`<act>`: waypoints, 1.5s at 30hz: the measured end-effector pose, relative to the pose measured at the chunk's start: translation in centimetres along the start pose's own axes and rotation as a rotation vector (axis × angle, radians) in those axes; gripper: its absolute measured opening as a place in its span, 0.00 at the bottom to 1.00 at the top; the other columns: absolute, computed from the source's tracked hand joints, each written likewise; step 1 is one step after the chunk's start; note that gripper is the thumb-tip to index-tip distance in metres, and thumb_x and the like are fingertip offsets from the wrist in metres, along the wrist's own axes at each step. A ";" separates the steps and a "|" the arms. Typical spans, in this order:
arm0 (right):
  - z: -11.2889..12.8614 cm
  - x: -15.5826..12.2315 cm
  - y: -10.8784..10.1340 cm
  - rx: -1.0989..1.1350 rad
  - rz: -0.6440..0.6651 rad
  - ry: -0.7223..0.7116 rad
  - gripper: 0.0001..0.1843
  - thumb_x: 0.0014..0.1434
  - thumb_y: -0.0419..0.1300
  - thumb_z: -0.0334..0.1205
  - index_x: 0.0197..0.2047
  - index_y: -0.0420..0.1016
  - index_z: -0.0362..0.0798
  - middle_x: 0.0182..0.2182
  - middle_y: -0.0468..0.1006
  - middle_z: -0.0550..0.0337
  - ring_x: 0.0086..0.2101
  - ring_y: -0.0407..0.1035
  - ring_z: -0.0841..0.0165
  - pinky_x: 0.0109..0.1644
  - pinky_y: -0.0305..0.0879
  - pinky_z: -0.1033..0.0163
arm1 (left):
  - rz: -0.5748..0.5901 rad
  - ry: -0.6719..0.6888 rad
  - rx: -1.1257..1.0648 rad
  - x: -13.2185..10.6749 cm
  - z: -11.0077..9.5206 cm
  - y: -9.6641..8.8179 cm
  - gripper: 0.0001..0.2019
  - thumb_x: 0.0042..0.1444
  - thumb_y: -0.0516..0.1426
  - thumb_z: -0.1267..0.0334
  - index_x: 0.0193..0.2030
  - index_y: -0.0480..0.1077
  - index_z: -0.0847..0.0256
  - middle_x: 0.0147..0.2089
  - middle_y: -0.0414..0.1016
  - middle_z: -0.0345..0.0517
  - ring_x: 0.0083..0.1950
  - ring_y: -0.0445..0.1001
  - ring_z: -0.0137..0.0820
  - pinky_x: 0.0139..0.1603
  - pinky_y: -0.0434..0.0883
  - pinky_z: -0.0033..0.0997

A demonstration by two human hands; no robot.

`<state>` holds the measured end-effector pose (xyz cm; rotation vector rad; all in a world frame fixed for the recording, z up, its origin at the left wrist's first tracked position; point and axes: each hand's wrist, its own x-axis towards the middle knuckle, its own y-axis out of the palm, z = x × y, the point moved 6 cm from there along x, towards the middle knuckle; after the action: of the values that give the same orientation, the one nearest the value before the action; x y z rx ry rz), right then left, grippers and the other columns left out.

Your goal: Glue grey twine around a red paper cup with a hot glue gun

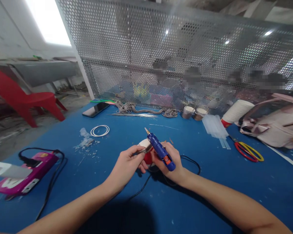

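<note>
paper cup (148,157), red and white, is held between the person's two hands above the middle of the blue table (127,130). the left hand (127,161) has thumb and fingers pinched together on the cup and on a grey cord (146,149) at its side; how much of the cord is fixed there is hidden. the right hand (172,159) has its fingers wrapped around a blue glue gun (160,150), whose nozzle (146,130) points up and away, beyond the cup.

if the gun is hot, which cannot be seen, a careless turn of the right wrist could bring that nozzle onto the left fingertips. a slack pinch might let the cord slide out of line; too hard a one might dent the thin cup. a black cable (199,167) loops beside the right wrist, and a snag on it could jerk the gun.

farther out, a white ring (99,136) lies near loose scraps (86,142), which could stick to stray glue. scissors (244,148) rest well to the right, and a magenta power strip (47,160) lies at the left.
</note>
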<state>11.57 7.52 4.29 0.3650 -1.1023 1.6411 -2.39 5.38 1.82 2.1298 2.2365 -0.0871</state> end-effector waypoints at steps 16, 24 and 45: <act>0.3 0.1 -0.2 0.027 0.002 -0.007 0.02 0.58 0.56 0.36 0.33 0.66 0.48 0.27 0.74 0.59 0.28 0.65 0.68 0.35 0.62 0.60 | 0.048 0.037 0.142 0.2 0.3 -0.2 0.08 0.51 0.56 0.60 0.31 0.70 0.62 0.18 0.67 0.34 0.16 0.67 0.24 0.17 0.66 0.23; 0.8 0.1 -0.3 0.041 -0.021 -0.046 0.02 0.58 0.57 0.34 0.35 0.66 0.49 0.28 0.74 0.59 0.28 0.65 0.68 0.34 0.63 0.60 | 0.045 0.078 0.224 0.0 0.2 -0.1 0.09 0.54 0.53 0.61 0.26 0.69 0.62 0.19 0.66 0.34 0.16 0.66 0.22 0.16 0.64 0.22; -0.3 0.1 -0.2 0.091 -0.015 0.039 0.02 0.59 0.57 0.35 0.36 0.66 0.49 0.31 0.74 0.59 0.30 0.66 0.68 0.37 0.63 0.59 | 0.024 0.124 0.220 0.0 -0.9 -0.7 0.10 0.51 0.56 0.58 0.28 0.72 0.63 0.23 0.68 0.36 0.17 0.64 0.22 0.18 0.62 0.22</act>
<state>11.79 7.84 4.26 0.3975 -0.9956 1.6825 -3.10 5.37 2.73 2.3309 2.3691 -0.2160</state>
